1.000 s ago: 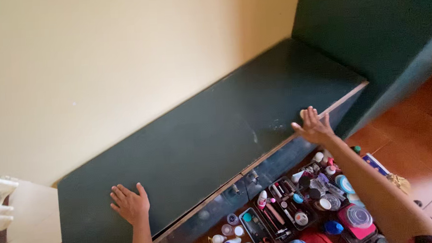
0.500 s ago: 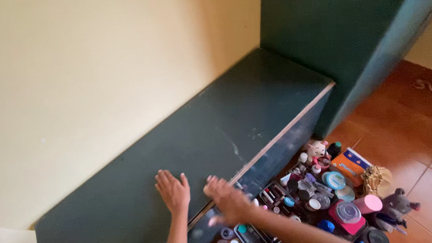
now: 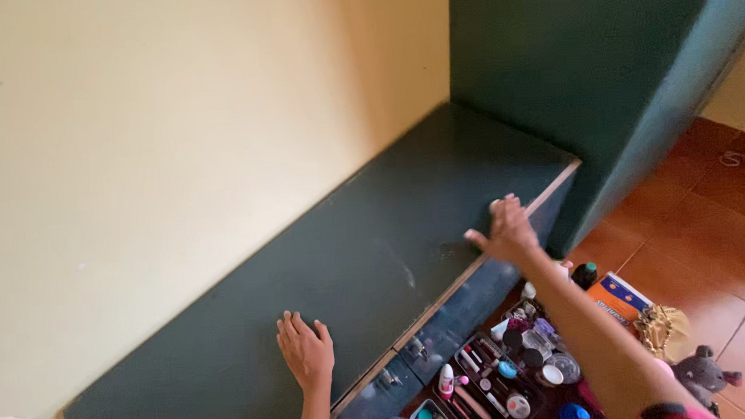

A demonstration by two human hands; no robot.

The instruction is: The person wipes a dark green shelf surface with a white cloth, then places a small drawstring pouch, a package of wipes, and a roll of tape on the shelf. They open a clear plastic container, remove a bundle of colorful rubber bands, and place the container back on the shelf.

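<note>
While cosmetics tray (image 3: 481,389) sits nearest on floor, left hand (image 3: 306,353) lies flat, fingers together, on dark green cabinet top (image 3: 375,260). Right hand (image 3: 502,229) farther along front edge, fingers spread. Top against wall: judged stiff, heavy; grip front edge.

Small cosmetics (image 3: 488,372) indistinct; tray cropped

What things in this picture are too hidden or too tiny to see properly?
Head view:
- Whatever the right hand presses on the dark green cabinet top: only a pale edge shows past the fingers.
- The cosmetics tray: cut off by the bottom edge, items too small to identify.
- The grey plush toy: partly hidden behind the right arm.
- The left hand: lies flat, covering the surface under its palm.
</note>
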